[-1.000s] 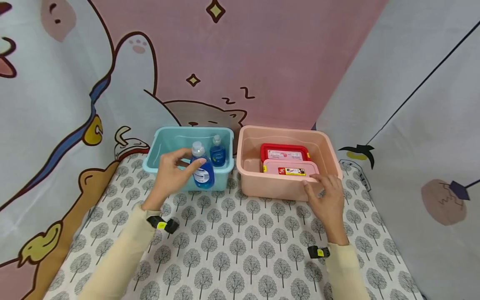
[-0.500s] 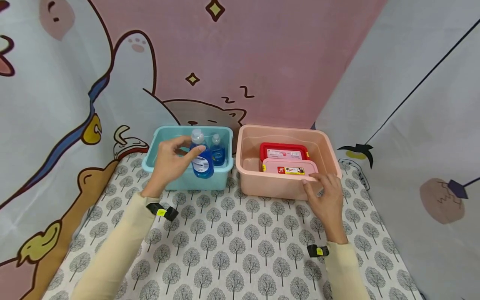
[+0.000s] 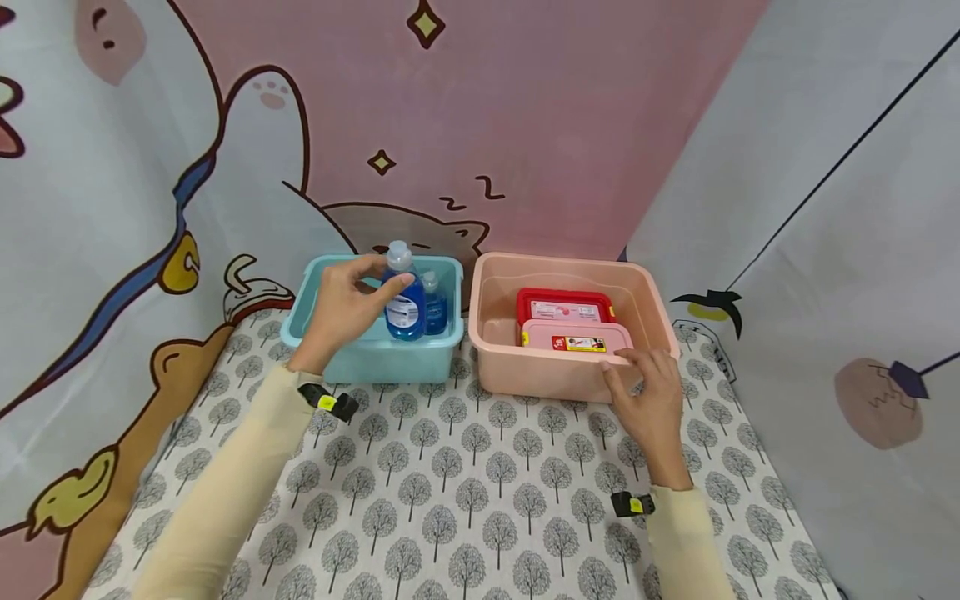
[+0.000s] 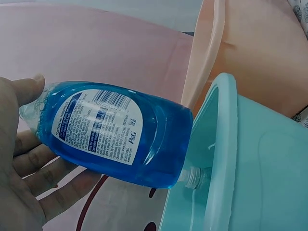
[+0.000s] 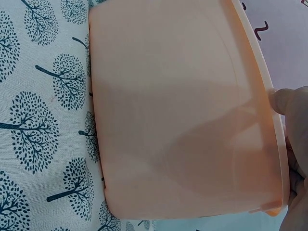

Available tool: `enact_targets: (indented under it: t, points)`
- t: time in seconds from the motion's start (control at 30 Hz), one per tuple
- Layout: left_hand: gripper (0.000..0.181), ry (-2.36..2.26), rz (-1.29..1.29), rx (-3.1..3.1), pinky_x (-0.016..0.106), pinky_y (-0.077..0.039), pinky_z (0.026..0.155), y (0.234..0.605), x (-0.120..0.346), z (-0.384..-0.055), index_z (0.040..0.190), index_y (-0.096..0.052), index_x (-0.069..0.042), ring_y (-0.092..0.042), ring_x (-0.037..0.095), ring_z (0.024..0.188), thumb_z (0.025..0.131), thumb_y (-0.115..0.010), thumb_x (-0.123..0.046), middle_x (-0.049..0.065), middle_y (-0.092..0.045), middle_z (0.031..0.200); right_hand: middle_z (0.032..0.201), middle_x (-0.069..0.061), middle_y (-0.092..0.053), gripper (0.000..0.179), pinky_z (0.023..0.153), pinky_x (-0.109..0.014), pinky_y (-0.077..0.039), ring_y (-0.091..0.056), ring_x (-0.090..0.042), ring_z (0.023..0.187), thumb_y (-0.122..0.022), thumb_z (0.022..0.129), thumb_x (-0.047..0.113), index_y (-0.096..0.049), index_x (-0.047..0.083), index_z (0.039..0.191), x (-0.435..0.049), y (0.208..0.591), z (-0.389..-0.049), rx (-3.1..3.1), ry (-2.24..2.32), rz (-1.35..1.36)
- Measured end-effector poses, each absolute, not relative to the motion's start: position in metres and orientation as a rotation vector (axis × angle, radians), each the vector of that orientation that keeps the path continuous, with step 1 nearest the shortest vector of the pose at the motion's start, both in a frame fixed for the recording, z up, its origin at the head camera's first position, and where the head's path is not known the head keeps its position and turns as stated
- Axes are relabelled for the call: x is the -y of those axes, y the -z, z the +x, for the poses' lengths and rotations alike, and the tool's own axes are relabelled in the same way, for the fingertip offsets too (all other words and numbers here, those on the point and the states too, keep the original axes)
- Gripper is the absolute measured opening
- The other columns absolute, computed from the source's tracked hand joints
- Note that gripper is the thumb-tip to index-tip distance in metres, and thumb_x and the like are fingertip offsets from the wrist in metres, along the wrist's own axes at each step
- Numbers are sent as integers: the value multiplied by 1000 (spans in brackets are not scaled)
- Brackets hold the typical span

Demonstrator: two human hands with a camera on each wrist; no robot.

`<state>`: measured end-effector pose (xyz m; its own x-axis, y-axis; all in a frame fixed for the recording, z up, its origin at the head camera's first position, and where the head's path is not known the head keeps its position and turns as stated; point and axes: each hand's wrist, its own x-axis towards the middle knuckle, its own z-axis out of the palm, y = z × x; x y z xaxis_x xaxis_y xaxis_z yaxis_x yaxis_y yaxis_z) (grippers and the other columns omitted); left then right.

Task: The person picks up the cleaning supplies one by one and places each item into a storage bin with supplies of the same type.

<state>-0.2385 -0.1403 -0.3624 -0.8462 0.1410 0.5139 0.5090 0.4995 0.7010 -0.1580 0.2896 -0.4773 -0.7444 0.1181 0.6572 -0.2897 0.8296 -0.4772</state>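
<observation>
My left hand (image 3: pixel 343 307) pinches a bottle of blue dish soap (image 3: pixel 405 310) near its neck, thumb on one side and fingers on the other. The bottle is upright over the front part of a teal bin (image 3: pixel 386 367), its back label showing in the left wrist view. A second blue soap bottle (image 3: pixel 436 312) stands inside that bin, partly hidden behind the held one. My right hand (image 3: pixel 651 404) grips the front rim of a peach-pink bin (image 3: pixel 540 375) near its right corner. In the right wrist view the thumb (image 5: pixel 281 101) lies over the rim.
Inside the pink bin lie a red-edged container (image 3: pixel 566 308) and a pink-lidded container (image 3: pixel 577 335) with yellow clips. Both bins stand side by side at the back of the tree-print tablecloth (image 3: pixel 442 483), against a cartoon-printed curtain (image 3: pixel 540 125).
My left hand has lifted the soap bottle up and away from me, from in front of the teal bin's front wall to over the bin. My right hand has stayed on the pink bin's rim.
</observation>
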Motion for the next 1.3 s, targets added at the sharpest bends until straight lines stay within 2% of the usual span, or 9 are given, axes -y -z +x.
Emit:
enact_targets:
  t: [0.2, 0.37, 0.6, 0.93, 1.17, 1.3]
  points:
    - [35, 1296, -535, 2383, 31, -61, 78, 364, 138, -250, 113, -76, -14, -72, 18, 90, 93, -75, -43, 6, -77, 101, 98, -19, -63, 32, 88, -51, -40, -54, -40, 103, -80, 88, 24, -72, 0, 108, -290, 478, -158, 2286, -749, 132]
    - [37, 1292, -531, 2405, 42, -62, 82, 367, 136, -259, 114, -76, -11, -72, 25, 90, 95, -74, -42, 10, -77, 102, 98, -19, -62, 32, 87, -51, -40, -53, -39, 102, -80, 88, 23, -72, 0, 108, -290, 477, -158, 2290, -743, 137]
    - [41, 1288, -497, 2457, 43, -60, 76, 370, 133, -272, 115, -75, -10, -71, 26, 98, 94, -74, -44, 11, -77, 103, 97, -19, -63, 31, 88, -50, -40, -54, -39, 103, -81, 88, 24, -72, 1, 107, -289, 477, -157, 2286, -746, 132]
    - [57, 1300, -440, 2624, 47, -58, 84, 375, 124, -289, 123, -72, -11, -66, 26, 107, 91, -72, -58, 11, -73, 117, 99, -18, -64, 31, 89, -51, -41, -54, -39, 104, -80, 88, 24, -72, 2, 108, -290, 479, -158, 2289, -759, 127]
    - [48, 1251, -499, 2640, 46, -60, 82, 375, 116, -302, 114, -74, -10, -69, 25, 103, 92, -73, -52, 10, -75, 112, 99, -18, -62, 32, 88, -51, -41, -53, -39, 103, -80, 88, 25, -72, 1, 108, -291, 480, -157, 2297, -742, 128]
    - [47, 1248, -495, 2661, 45, -61, 81, 375, 115, -308, 114, -74, -8, -71, 26, 100, 93, -73, -50, 12, -76, 111, 99, -18, -62, 33, 89, -51, -40, -53, -38, 103, -79, 89, 26, -72, 2, 109, -291, 479, -158, 2303, -742, 126]
